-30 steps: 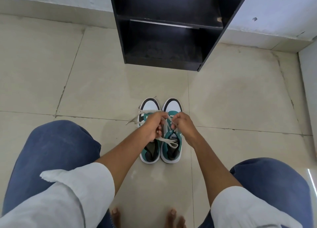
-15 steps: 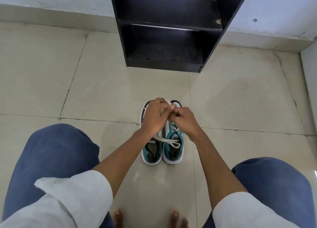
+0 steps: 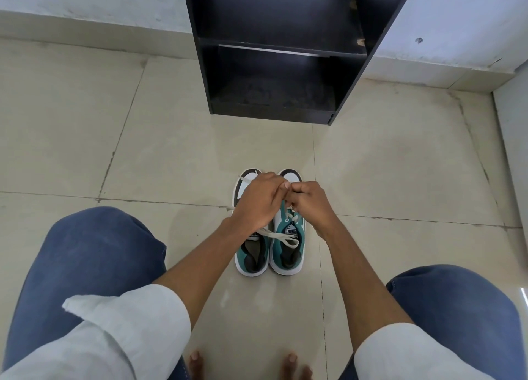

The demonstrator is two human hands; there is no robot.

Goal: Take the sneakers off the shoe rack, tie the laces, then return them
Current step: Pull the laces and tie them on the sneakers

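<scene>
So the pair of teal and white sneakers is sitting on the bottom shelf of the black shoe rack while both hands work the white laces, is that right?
Not quite. The head view shows the pair of teal and white sneakers on the beige tiled floor, in front of the black shoe rack, not on its bottom shelf. The rest holds: the left hand and right hand both work the white laces.

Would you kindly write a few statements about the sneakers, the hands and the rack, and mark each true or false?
1. Both sneakers stand side by side on the tiled floor. True.
2. The sneakers sit on the lower shelf of the shoe rack. False: they are on the floor in front of it, and the visible shelves hold no shoes.
3. The left hand and right hand are together above the sneakers, pinching the laces. True.
4. The sneakers' toes point toward the person. False: the toes point toward the rack.
5. The rack is white. False: it is black.
</scene>
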